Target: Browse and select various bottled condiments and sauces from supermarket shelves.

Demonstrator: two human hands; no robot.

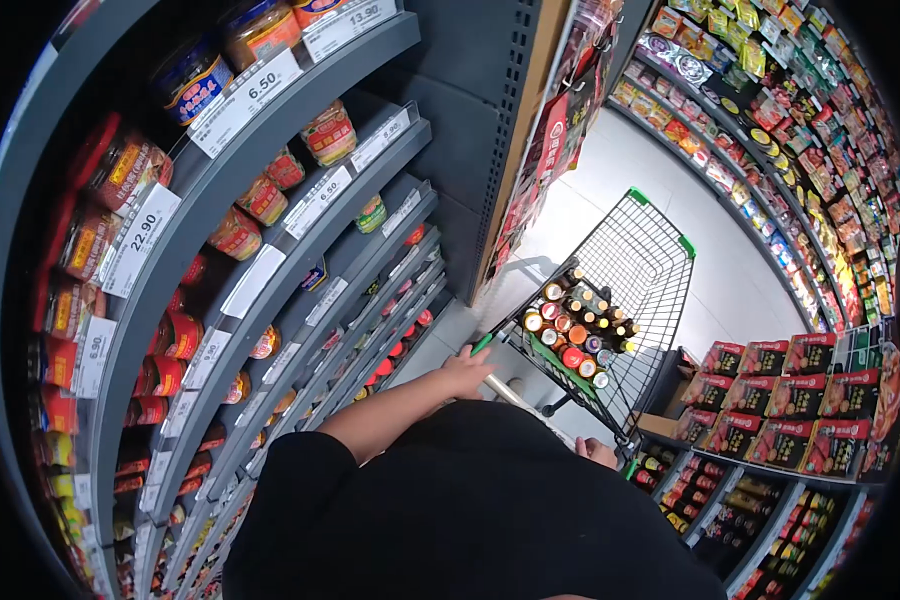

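A black short-sleeved top [470, 500] fills six o'clock; its sleeve at eight o'clock leaves the arm bare to the left hand [467, 372].

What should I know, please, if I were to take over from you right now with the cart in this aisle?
Hands: the left hand is closed on the cart handle near its green end. The right hand is at the other end, mostly hidden by the body, so its grip is unclear.
Things: the cart stands in the aisle ahead of the body.
Done: bottles stand upright, caps up, in the cart's near section.
Left: neither hand touches the jars on the left shelves or the red boxes at right.
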